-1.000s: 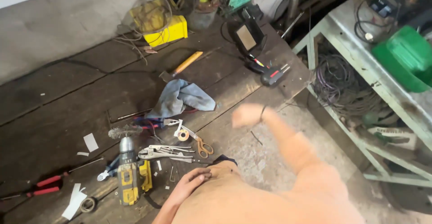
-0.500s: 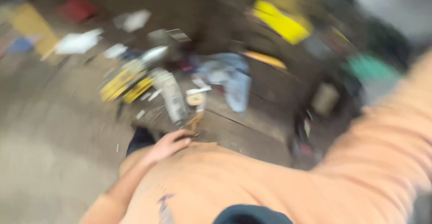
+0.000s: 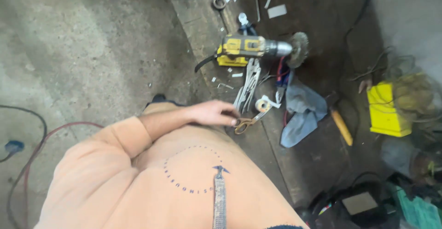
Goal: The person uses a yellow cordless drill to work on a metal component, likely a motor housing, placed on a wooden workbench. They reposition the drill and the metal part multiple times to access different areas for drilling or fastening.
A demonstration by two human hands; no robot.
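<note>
Down low, left hand [image 3: 212, 113] reaching over the dark wooden boards [image 3: 317, 160], fingers curled loosely, tips touching the handles of the scissors [image 3: 248, 122]; not clear whether closed on them or merely resting there. Just beyond the fingertips, a small roll of tape [image 3: 263, 104] and a pair of locking pliers [image 3: 248, 84]. Farther out, a yellow drill [image 3: 248, 48] with a wire brush wheel [image 3: 299, 48]. Off to the side of the scissors, a crumpled grey-blue rag [image 3: 301, 109], then a yellow-handled tool [image 3: 341, 127] and a yellow box [image 3: 386, 109]. Right hand out of sight.
</note>
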